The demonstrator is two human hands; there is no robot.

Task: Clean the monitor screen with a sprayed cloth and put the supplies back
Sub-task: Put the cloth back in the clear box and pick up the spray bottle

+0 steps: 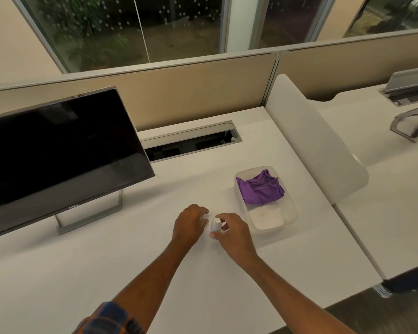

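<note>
Purple cloth (261, 190) was noted lying crumpled in the far half of a clear plastic tray (290, 214), which sat toward the right edge of the white desk (106, 273). The near half of the tray was seen bare. A small white spray bottle (215, 224) was observed standing upright on the desk, just beside the tray's near left corner and well short of the front edge.

The right hand (232, 233) was recorded at the bottle, its fingers (223, 216) curled round the far side and the thumb set low on the near side; the bottle was judged to be held, though firm contact could not be confirmed. The left hand (191, 224) was seen just to the left of the bottle, palm down, fingers loosely curled and slightly apart, nothing in them.

The monitor (58, 145) was noted at the left side of the desk, tilted, its screen dark. No streaks, damp patches or smears could be made out on it, so whether it had been wiped could not be told.

Stage judged from the layout alone: with the cloth in the tray and the bottle outside it, either the supplies were being taken out or the bottle was the last item left to be returned. Both readings were left open.
</note>
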